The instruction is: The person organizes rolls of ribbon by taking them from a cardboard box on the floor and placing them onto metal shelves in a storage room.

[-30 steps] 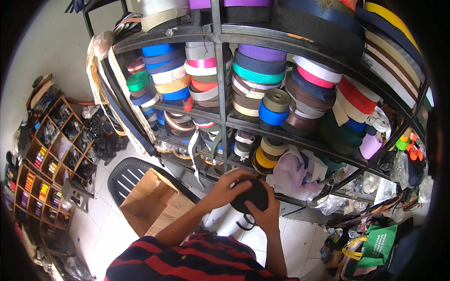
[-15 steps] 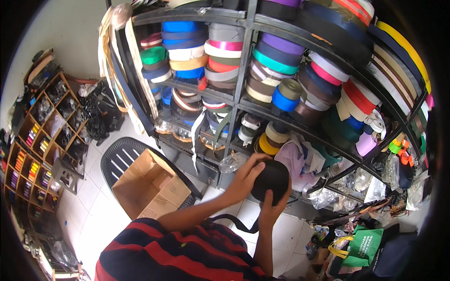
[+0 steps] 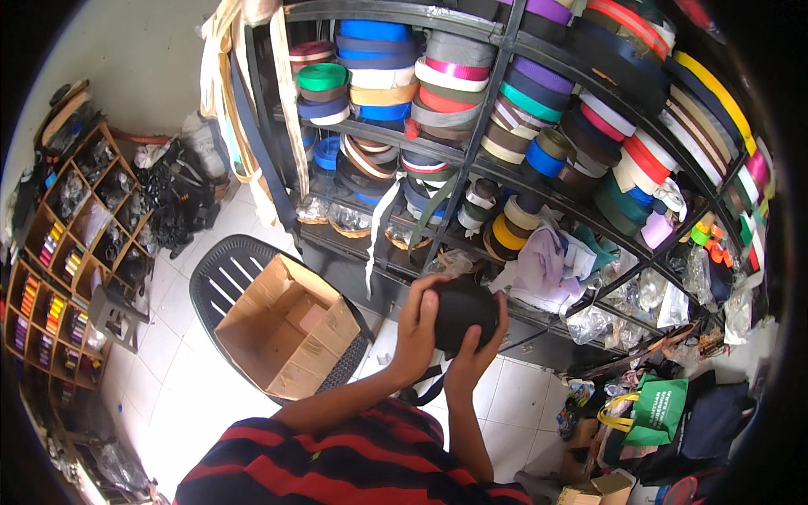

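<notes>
Between my two hands is a roll of black webbing (image 3: 465, 316), its flat round side turned up toward me. My left hand (image 3: 415, 324) grips its left edge, fingers along the far side and thumb near the rim. On the opposite edge my right hand (image 3: 475, 358) is closed around it, thumb lying on the black face. A loose black strap end (image 3: 431, 389) hangs below the roll, near my right wrist. Parts of the fingers are hidden behind the roll.
A black metal rack (image 3: 488, 126) full of coloured webbing rolls stands ahead. At left, an open cardboard box (image 3: 290, 328) sits on a dark plastic chair (image 3: 223, 261). Wooden pigeonholes (image 3: 76, 252) hold thread spools. A green bag (image 3: 656, 411) lies at lower right.
The view has shifted, so the rack and chair appear farther right. My hands have brought the roll slightly left in view, and its held angle has changed. Both hands keep hold.
</notes>
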